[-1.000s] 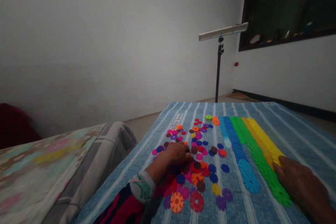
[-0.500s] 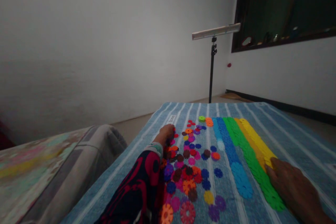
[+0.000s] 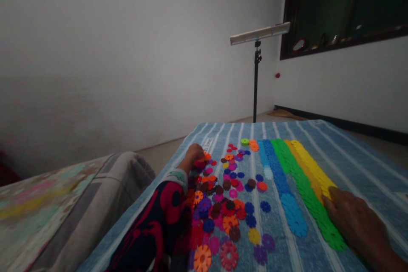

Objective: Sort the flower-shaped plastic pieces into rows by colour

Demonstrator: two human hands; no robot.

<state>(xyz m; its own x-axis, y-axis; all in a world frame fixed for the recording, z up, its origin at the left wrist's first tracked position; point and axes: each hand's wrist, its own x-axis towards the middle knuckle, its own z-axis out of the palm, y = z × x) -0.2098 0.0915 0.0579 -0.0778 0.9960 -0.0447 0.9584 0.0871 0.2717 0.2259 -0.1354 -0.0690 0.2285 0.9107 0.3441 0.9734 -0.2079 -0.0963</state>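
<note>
Several loose notched plastic discs (image 3: 230,223) in many colours lie scattered on a striped blue cloth (image 3: 178,182). At the far left of this scatter is my left hand (image 3: 194,153), its fingers curled down among red and orange discs. Whatever it grips is hidden. My right hand (image 3: 358,216) rests at the near end of a row of overlapping yellow discs (image 3: 307,157), thumb and forefinger close together there. Its other fingers are out of sight. Beside it run a row of green discs (image 3: 306,193) and a row of blue discs (image 3: 276,170).
Orange discs (image 3: 253,145) and a lime green stack (image 3: 245,141) sit at the far end. A bed or seat with a patterned cover (image 3: 79,204) stands to the left. Behind the cloth rises a black stand (image 3: 256,80) carrying a long light bar (image 3: 259,34).
My left hand has shifted slightly left, uncovering orange and red discs beside it. My right hand stays at the yellow row's end. The view has tilted a little.
</note>
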